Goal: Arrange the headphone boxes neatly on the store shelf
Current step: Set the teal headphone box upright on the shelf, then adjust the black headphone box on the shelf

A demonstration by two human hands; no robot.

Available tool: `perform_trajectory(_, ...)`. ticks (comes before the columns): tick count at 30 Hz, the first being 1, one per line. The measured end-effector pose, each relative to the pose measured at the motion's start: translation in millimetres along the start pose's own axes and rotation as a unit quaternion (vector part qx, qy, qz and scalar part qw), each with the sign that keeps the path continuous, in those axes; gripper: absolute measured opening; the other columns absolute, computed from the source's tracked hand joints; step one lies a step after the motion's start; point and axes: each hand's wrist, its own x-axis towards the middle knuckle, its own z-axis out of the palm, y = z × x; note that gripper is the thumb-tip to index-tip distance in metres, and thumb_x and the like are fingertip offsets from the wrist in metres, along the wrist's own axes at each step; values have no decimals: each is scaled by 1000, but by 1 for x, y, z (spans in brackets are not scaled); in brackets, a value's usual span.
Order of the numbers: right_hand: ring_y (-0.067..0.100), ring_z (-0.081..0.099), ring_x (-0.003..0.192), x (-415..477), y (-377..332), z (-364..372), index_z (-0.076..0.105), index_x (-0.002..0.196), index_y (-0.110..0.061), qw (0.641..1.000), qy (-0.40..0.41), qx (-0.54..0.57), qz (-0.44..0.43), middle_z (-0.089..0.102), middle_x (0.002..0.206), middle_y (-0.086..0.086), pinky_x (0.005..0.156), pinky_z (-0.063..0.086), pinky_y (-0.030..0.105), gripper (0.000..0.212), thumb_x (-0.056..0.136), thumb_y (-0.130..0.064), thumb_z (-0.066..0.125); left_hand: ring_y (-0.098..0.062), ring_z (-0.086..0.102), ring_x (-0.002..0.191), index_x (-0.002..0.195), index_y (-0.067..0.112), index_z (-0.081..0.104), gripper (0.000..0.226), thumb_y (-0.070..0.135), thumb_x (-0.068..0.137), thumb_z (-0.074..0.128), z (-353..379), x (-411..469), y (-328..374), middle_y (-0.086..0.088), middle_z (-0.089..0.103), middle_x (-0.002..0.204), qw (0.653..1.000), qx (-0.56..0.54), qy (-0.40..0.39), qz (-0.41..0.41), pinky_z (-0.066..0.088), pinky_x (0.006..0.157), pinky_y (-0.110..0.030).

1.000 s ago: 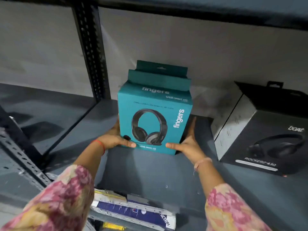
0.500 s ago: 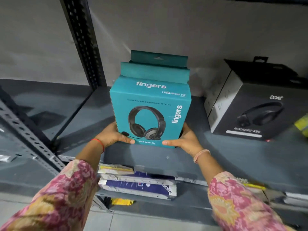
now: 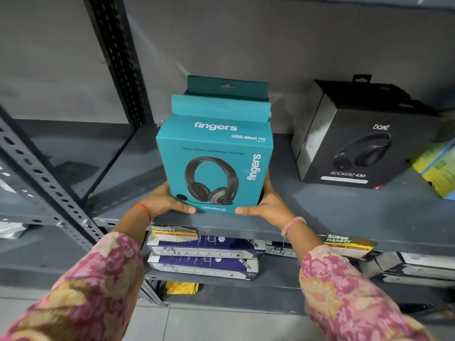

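A teal "fingers" headphone box (image 3: 216, 146) stands upright near the front edge of the grey metal shelf (image 3: 344, 217), its printed face toward me. Behind it rises the top flap of a second teal box (image 3: 227, 86). My left hand (image 3: 163, 201) grips the front box's lower left side, thumb across the bottom front. My right hand (image 3: 267, 205) grips its lower right side the same way. A black "boat Rockerz 430" headphone box (image 3: 357, 141) stands on the same shelf to the right, turned at an angle.
A perforated steel upright (image 3: 118, 57) rises at the left behind the shelf, another post (image 3: 46, 183) slants in front. A yellow-green package (image 3: 440, 168) sits at the far right. Flat blue-and-white boxes (image 3: 204, 257) lie on the lower shelf.
The teal box has come forward from deep in the shelf to its front edge, held in both hands. My view has drawn back and down, showing the lower shelf.
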Motion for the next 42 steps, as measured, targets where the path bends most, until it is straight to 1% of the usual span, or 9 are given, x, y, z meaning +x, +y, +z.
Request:
perform_trajectory(3,11,-6,142,-23,0,-5,-28,123,-52,997,44,-68,1,-25,152,-11,118,12,41,130,46,-54,77,-17,55,118,138,21,32,122,40,32,91,15,-19,-3,6,60,120,989,-26,141,27,52,85,-19)
perform_trajectory(7,4,-17,138,-67,15,-33,-28,126,-51,984,133,-114,-24,-33,145,-20,111,11,25,122,54,-55,70,-14,48,121,136,33,34,91,63,57,67,102,-81,-10,-2,53,129,897,75,412,143,38,104,-27)
perform_trajectory(12,14,39,131,-76,32,-94,7,132,-52,959,269,-63,-59,32,138,-24,104,35,21,98,65,-33,76,-4,54,115,125,29,49,58,59,77,55,216,-42,16,15,61,122,912,148,268,274,38,100,-14)
perform_trajectory(15,0,55,107,-73,38,-147,29,121,-60,914,391,-4,-105,46,119,-43,97,44,24,83,62,-31,79,13,46,117,131,34,41,70,57,70,66,251,26,54,35,51,125,949,42,204,234,35,98,-5)
perform_trajectory(17,2,50,112,-63,46,-197,27,125,-56,900,424,49,-91,49,131,-18,105,40,42,95,54,-29,84,11,37,124,138,28,29,93,41,61,79,263,78,78,26,39,134,966,-36,194,168,32,99,-4)
perform_trajectory(21,8,39,128,-33,56,-284,-5,142,-35,959,256,107,-59,27,146,-8,103,43,38,119,62,7,73,-12,20,141,147,21,2,132,40,47,86,252,166,98,1,15,156,988,-11,137,67,23,116,-31)
perform_trajectory(27,4,66,87,13,66,-337,29,135,-15,996,25,76,34,67,108,-7,80,53,42,135,17,-40,90,-19,50,120,135,10,37,97,9,50,85,244,206,104,-3,54,129,998,-20,36,38,43,87,-9)
perform_trajectory(30,4,67,77,23,71,-336,49,121,-10,995,35,87,45,74,79,-16,83,52,42,97,33,-21,89,-9,58,104,130,10,43,91,15,47,80,248,209,101,2,62,116,997,-43,57,32,47,81,-10)
perform_trajectory(42,15,66,86,-69,70,-291,58,103,-19,988,106,102,36,68,95,0,72,58,28,56,53,-6,80,-13,62,104,123,10,53,93,34,38,84,258,128,78,2,66,113,998,-25,52,20,48,90,-24)
